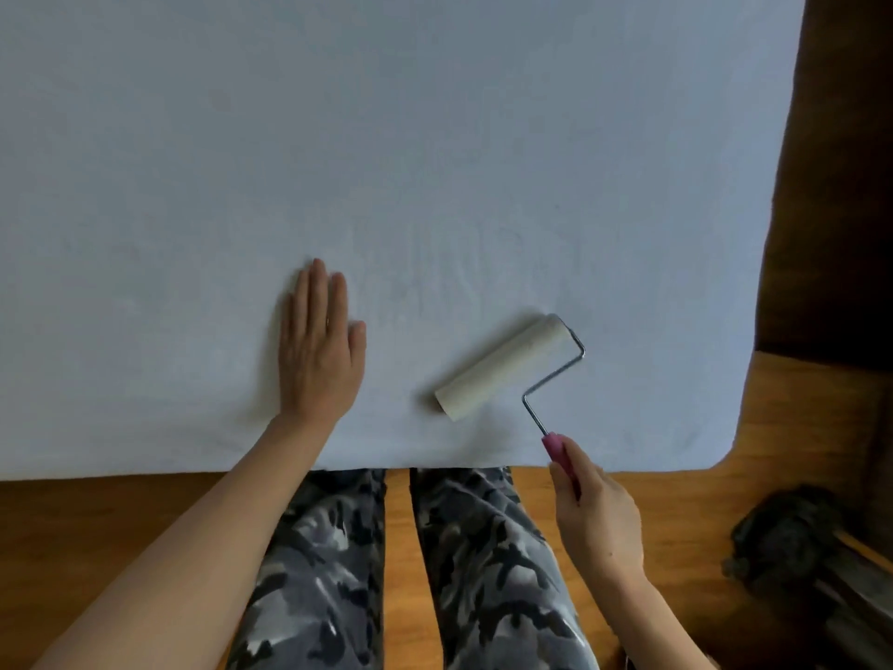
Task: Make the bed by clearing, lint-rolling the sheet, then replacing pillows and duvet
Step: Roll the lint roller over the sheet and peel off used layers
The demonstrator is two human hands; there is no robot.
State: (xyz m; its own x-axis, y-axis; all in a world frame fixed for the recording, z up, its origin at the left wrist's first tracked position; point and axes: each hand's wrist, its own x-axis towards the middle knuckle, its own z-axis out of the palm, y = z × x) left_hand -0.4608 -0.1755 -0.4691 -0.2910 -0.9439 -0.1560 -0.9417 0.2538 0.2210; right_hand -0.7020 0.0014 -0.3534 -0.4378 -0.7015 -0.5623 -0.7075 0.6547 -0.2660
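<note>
Left hand lies flat, fingers spread, on the sheet. Right hand grips the lint roller handle; roller rests on the sheet.

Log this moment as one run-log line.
step: lint-rolling | right hand: gripping lint roller by pink handle, roll on sheet | left hand: flat on sheet | pillows, duvet: not in view
</note>
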